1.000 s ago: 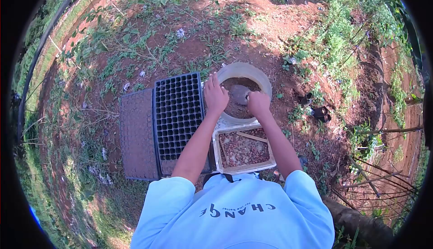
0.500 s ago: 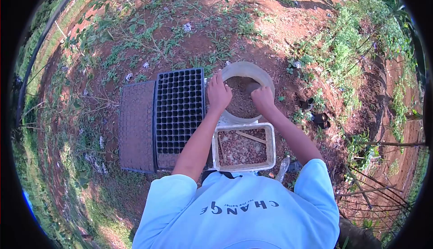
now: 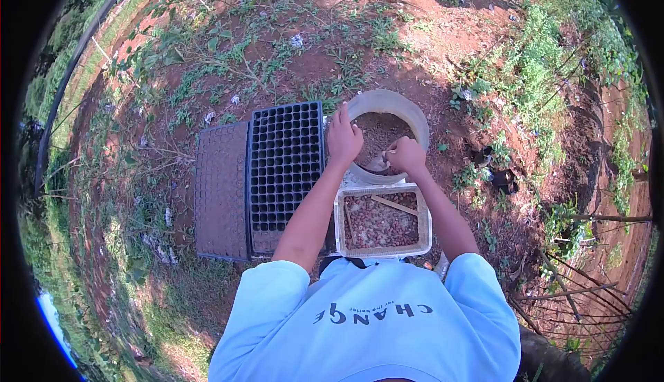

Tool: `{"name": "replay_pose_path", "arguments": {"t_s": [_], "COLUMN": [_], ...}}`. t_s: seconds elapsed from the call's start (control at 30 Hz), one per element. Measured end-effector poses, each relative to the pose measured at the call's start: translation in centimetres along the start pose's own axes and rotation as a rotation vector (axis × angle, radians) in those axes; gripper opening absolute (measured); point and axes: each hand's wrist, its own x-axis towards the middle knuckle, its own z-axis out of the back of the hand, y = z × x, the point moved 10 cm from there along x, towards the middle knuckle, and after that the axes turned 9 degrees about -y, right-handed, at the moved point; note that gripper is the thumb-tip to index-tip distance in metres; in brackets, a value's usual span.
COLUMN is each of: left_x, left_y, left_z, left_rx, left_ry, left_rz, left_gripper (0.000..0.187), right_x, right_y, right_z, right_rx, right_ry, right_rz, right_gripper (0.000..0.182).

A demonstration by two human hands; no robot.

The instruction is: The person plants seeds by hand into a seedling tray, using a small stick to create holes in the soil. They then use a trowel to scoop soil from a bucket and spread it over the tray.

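Note:
A round translucent basin point(image 3: 417, 120) holds loose brown soil point(image 3: 379, 129). My left hand point(image 3: 344, 138) grips the basin's left rim, its thumb toward the inside. Within the basin, my right hand point(image 3: 407, 154) is closed around a small pale scoop point(image 3: 377, 163), which touches the soil near the close side; its handle is hidden by my fingers. Just below the basin sits a rectangular white tub point(image 3: 338, 233) of small reddish-brown seeds point(image 3: 377, 226), with two thin wooden sticks point(image 3: 394, 206) lying in it.
Left of the basin stands a black seedling tray point(image 3: 285, 164) with hollow cells and some soil in its nearest rows. Beside it, a second tray point(image 3: 221, 188) is filled with soil. Dark footwear point(image 3: 503, 180) lies to the right. Weeds and bare sticks point(image 3: 574, 289) surround the spot.
My right hand has drawn the scoop down toward the basin's near side and tilted it. The left hand stays at the rim. The whole view has shifted slightly.

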Motion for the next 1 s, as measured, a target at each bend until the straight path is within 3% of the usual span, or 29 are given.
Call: {"name": "replay_pose_path", "arguments": {"t_s": [0.23, 0.33, 0.53, 0.73, 1.0], "left_x": [0.0, 0.0, 0.1, 0.1, 0.3], "left_y": [0.2, 0.2, 0.3, 0.6, 0.6], "left_z": [-0.2, -0.1, -0.3, -0.3, -0.3], "left_rx": [-0.010, -0.002, 0.002, 0.012, -0.010], "left_ry": [0.007, -0.011, -0.014, -0.016, 0.003], "left_rz": [0.001, -0.006, -0.004, -0.005, 0.011], "left_gripper": [0.066, 0.066, 0.068, 0.066, 0.064], "right_x": [-1.2, -0.9, -0.8, -0.4, -2.0], "right_y": [0.9, 0.2, 0.5, 0.4, 0.7], "right_z": [0.5, 0.2, -4.0, -0.8, 3.5], "right_rx": [-0.054, 0.090, -0.169, -0.070, -0.056], "right_ry": [-0.194, -0.135, 0.167, -0.117, -0.245], "right_rz": [0.094, -0.031, 0.022, 0.038, 0.056], "right_gripper": [0.029, 0.028, 0.039, 0.027, 0.035]}}
